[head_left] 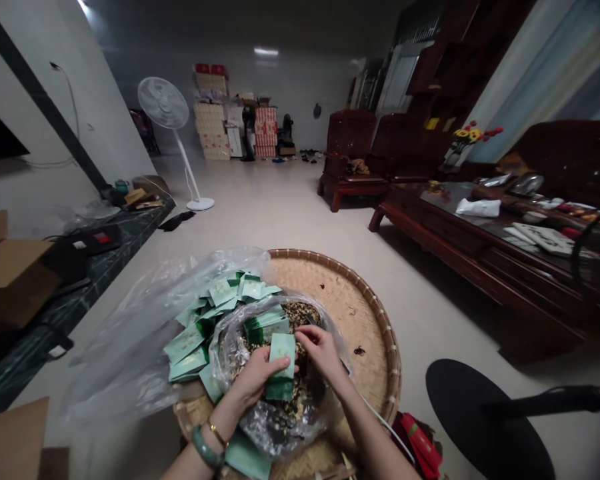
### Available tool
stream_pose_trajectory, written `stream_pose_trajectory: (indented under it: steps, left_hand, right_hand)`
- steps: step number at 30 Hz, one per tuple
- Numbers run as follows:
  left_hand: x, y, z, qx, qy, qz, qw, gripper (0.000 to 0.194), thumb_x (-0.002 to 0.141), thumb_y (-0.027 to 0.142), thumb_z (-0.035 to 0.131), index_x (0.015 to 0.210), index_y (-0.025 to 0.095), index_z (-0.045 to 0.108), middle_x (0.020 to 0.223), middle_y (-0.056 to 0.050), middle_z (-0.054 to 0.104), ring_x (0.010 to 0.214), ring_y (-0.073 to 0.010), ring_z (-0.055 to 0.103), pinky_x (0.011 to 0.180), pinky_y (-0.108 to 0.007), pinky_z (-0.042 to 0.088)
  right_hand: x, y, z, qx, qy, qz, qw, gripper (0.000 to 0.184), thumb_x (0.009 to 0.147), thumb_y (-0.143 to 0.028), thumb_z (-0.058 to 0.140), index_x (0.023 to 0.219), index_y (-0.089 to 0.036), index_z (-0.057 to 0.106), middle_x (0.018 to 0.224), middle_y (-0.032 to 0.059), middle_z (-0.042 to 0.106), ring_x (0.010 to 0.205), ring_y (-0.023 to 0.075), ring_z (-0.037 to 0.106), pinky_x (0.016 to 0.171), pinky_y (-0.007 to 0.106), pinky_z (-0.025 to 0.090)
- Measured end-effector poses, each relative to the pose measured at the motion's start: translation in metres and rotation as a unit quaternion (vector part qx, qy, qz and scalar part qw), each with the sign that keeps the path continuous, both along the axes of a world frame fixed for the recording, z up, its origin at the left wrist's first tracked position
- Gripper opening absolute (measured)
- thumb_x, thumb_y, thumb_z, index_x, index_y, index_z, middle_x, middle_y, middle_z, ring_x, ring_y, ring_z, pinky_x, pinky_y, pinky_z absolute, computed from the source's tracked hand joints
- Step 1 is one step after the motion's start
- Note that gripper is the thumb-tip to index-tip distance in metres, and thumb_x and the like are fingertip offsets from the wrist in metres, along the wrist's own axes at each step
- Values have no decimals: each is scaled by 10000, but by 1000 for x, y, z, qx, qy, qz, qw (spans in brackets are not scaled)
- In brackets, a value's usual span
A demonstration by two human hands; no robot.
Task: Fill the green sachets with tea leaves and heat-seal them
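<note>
My left hand (260,373) grips a light green packet (282,357) upright, thumb across its front. My right hand (320,350) is pinched at the packet's upper right corner; whether it holds the packet's edge or something small cannot be made out. Below both hands lies an open clear plastic bag (300,427) of loose, dried, mixed brown and pale bits (303,312). A stack of green packets (269,323) stands inside this bag. More green packets (225,293) are heaped to the left. Everything rests on a round woven bamboo tray (350,293).
A large clear plastic sheet (130,347) spreads left of the tray. A white cord (383,420) runs by my right forearm. Right of the tray are a black round base (485,420) and a dark wooden table (460,247). A white fan (180,140) stands farther back.
</note>
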State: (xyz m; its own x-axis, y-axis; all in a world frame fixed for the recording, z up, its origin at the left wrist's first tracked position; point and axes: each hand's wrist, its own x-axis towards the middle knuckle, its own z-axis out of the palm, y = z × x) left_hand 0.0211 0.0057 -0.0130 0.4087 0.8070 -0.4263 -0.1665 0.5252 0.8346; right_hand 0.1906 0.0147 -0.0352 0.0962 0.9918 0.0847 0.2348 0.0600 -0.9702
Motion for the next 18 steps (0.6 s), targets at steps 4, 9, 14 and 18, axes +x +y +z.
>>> stream_pose_trajectory:
  steps: [4,9,14,18]
  left_hand:
    - [-4,4,4,-13,-13,2,1000,528,498,392,876,881,75,698,819,-138,738,709,-226,688,630,-289,528]
    - [-10,8,10,-10,-39,1,999,507,511,388,872,866,67,704,813,-134,737,690,-199,680,635,-264,525]
    - [-15,7,7,-34,-50,12,998,544,476,392,883,882,81,699,885,-140,729,681,-203,680,629,-286,531]
    - [-19,5,1,-37,-43,2,998,548,460,398,884,868,84,699,847,-124,726,719,-225,682,646,-297,528]
  right_hand:
    - [17,-6,-2,41,-289,-56,955,408,771,-251,624,1168,-155,618,1113,154,631,1076,317,543,941,466,433]
    - [14,-7,-6,-25,-491,-38,870,563,713,-110,631,1268,-98,537,1119,198,620,1044,340,556,901,464,463]
    - [27,-3,4,-29,-386,-13,922,510,722,-168,622,1227,-105,578,1155,186,639,1083,329,578,927,459,464]
    - [50,-9,36,-62,-183,85,978,516,749,-334,645,1225,-141,600,1180,133,660,1046,285,626,895,414,499]
